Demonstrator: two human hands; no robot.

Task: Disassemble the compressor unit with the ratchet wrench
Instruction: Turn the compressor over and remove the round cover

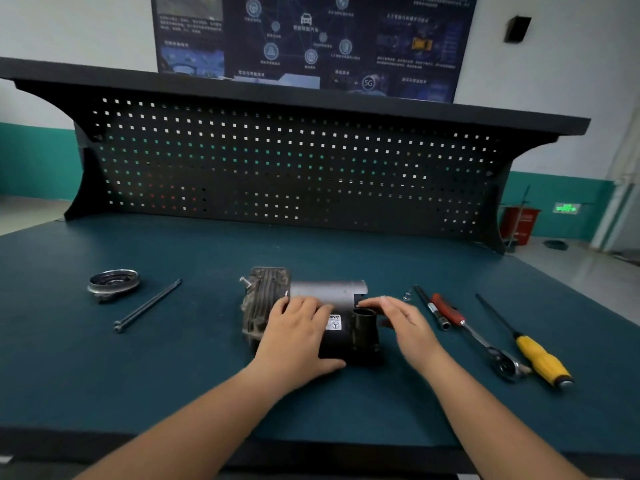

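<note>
Looking down at a teal table [207, 368]. Got the compressor [335, 322] lying on its side dead centre of the frame, finned metal head toward the left, grey shell and black body toward the right, short black tube poking up near the right end. Gripping it with the left hand [294, 337], fingers curled over the top of the black body and thumb hooked along the near side. Hovering just right of that tube with the right hand [405, 322], fingers fairly straight and loose, holding nothing; fingertips up by the notch in the grey shell, can't tell whether actually touching.

Over in the lower right, untouched: ratchet [474, 336], red grip pointing up-frame, head toward the near edge. Just left of it, a thin bar [431, 308] with a socket end, roughly parallel. Further right, a screwdriver [523, 342] with a yellow handle, well clear of both hands.

At left of frame, a round metal cover [113, 284] and beside it a long bolt [147, 306] lying diagonal. Across the back, a black pegboard [277, 168], with a dark poster [311, 39] above it at the top of the frame.
</note>
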